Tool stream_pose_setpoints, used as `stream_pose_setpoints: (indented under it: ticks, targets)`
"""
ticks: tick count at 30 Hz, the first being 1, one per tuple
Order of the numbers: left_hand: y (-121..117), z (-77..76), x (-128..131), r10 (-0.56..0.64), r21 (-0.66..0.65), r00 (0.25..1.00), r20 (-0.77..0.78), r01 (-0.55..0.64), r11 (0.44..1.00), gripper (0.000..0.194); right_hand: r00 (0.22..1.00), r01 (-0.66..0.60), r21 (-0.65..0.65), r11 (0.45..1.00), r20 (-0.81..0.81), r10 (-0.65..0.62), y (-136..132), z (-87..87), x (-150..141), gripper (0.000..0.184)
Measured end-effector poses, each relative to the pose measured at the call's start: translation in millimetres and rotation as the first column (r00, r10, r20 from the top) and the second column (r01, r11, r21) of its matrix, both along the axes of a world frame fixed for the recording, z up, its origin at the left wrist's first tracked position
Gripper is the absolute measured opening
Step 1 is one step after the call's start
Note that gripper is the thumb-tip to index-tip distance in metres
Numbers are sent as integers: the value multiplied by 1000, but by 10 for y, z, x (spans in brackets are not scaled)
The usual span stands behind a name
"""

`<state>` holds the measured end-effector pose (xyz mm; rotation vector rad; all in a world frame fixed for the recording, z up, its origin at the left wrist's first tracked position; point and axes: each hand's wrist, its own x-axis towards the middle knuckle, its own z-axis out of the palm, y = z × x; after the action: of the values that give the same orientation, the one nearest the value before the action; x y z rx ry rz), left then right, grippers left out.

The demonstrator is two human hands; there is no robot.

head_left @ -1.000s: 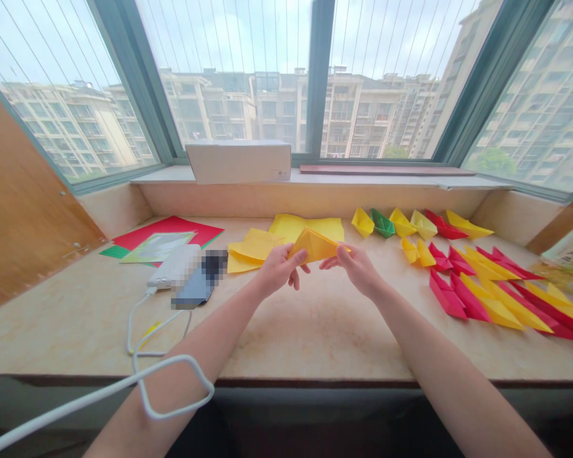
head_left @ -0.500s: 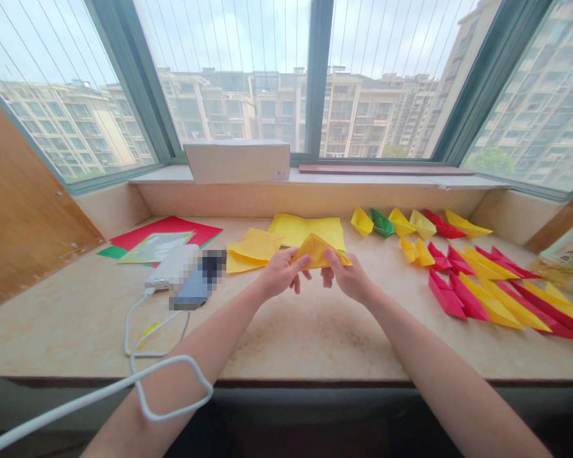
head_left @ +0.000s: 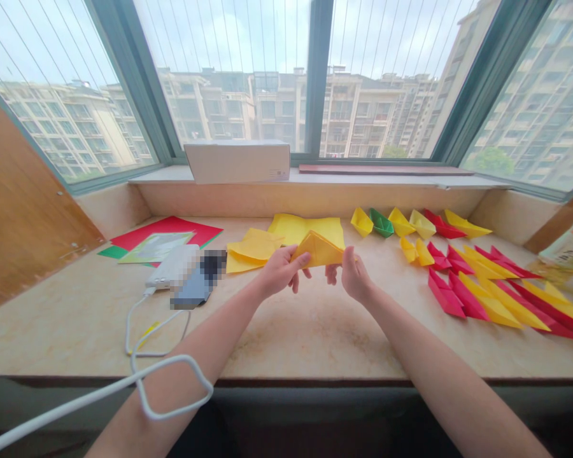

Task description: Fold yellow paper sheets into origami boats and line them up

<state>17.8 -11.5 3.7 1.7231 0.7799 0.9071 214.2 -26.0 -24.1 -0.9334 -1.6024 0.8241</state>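
While both hands hold it up over the stone countertop (head_left: 315,337), the folded yellow paper (head_left: 318,248) shows a peaked middle and a creased face. Beyond it lie yellow sheets, and windows (head_left: 248,83) look out on apartment blocks! The left hand (head_left: 281,272) clamps the paper's left end, thumb on front; the right hand (head_left: 354,275) has its thumb upright at the other end, its grip unclear.

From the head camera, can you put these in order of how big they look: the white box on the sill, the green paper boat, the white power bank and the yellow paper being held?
1. White box
2. Yellow paper and power bank: too alike to rank
3. Green boat
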Motion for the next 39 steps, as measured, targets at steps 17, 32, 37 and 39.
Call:
stream_pose_setpoints:
  ticks: [17, 32, 37, 39]
  targets:
    - [15, -33, 14, -7, -52, 1000, 28, 8, 999, 45, 999, 38, -6, 999, 18, -37, 11, 50, 29, 80]
    - [79, -231, 127, 166, 28, 986, 11, -166, 986, 55, 976, -23, 35, 999, 218, 15, 40, -36, -96, 42]
    - [113, -269, 85, 150, 103, 989, 7, -150, 983, 64, 960, -76, 83, 994, 277, 50, 65, -100, -127, 29]
    - [112, -270, 70, 150, 120, 988, -40, -144, 982, 64, 957, -82, 92, 992, 286, 53, 70, -122, -135, 25]
